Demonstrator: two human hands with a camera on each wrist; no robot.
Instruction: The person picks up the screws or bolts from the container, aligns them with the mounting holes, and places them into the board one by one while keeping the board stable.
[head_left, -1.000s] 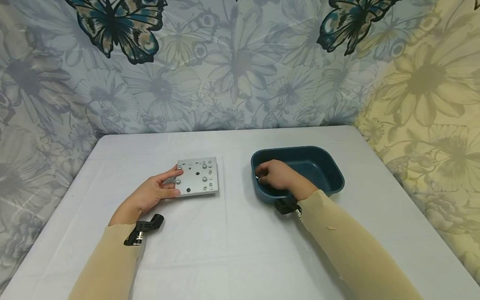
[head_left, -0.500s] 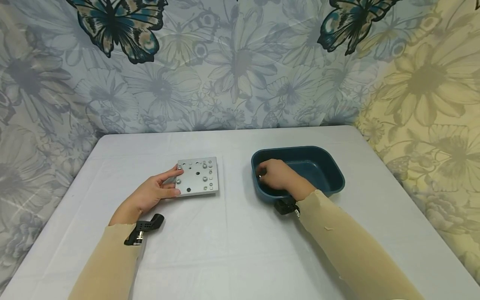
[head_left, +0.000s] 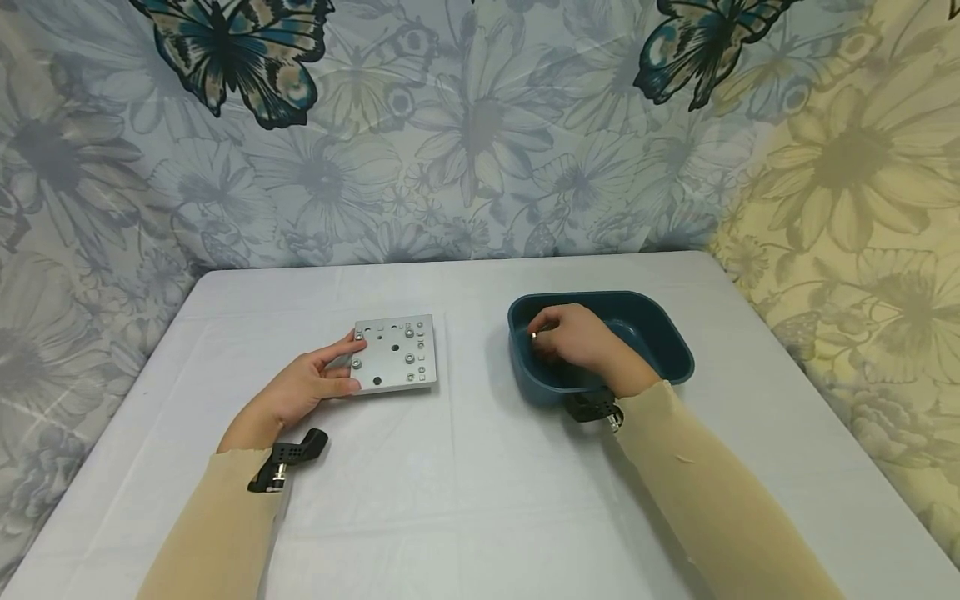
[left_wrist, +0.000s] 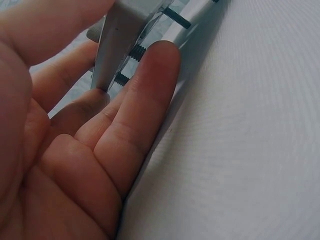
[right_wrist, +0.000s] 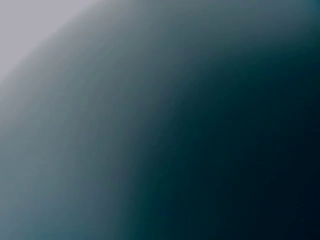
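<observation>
My left hand (head_left: pixel 303 382) grips the left edge of a silver metal plate (head_left: pixel 386 354) and holds it tilted over the table. Several screw heads and holes dot the plate's face. In the left wrist view, threaded screw ends (left_wrist: pixel 176 18) stick out of the plate's underside beside my finger. My right hand (head_left: pixel 576 340) is over the left part of a dark blue plastic basin (head_left: pixel 678 365), thumb and forefinger pinching a small shiny metal piece (head_left: pixel 533 336), too small to name. The right wrist view is filled by a dark blur.
A white cloth covers the table (head_left: pixel 450 500). Behind it hangs a floral curtain (head_left: pixel 480 167) with butterflies. Black wrist cameras sit below each hand, the right one (head_left: pixel 592 407) against the basin's near wall.
My right hand has risen slightly and moved right, with the small metal piece showing at its fingertips. The basin has shifted a little to the right. My left hand and the plate stay still.
</observation>
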